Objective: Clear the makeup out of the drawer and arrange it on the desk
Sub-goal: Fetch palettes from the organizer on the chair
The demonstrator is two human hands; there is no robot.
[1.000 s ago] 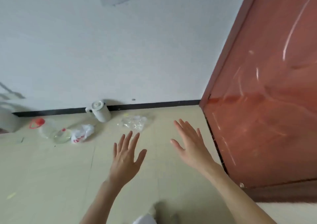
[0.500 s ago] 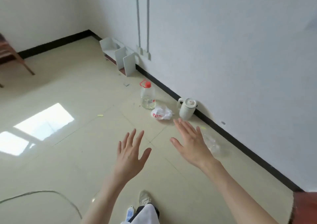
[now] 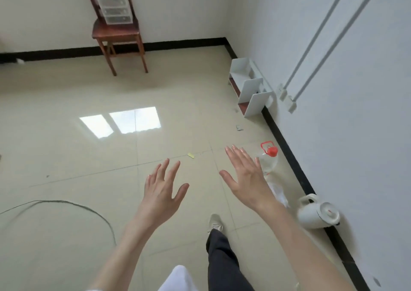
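Drawers, a small white plastic stack (image 3: 113, 3), sit on the wooden chair's seat (image 3: 115, 30); both hands, left (image 3: 163, 192) and right (image 3: 246, 177), spread empty, should walk over first.

Wide stretch of glossy beige tiled floor (image 3: 66, 157) lay open ahead toward dark wooden chair (image 3: 116, 32) bearing white plastic drawer unit (image 3: 114, 4) at far wall. Right-hand passage narrowed by white metal rack (image 3: 249, 88), clear red-capped plastic jug (image 3: 269, 159) and white kettle (image 3: 318, 212) along skirting. Thin grey cable (image 3: 66, 204) looped across left floor.
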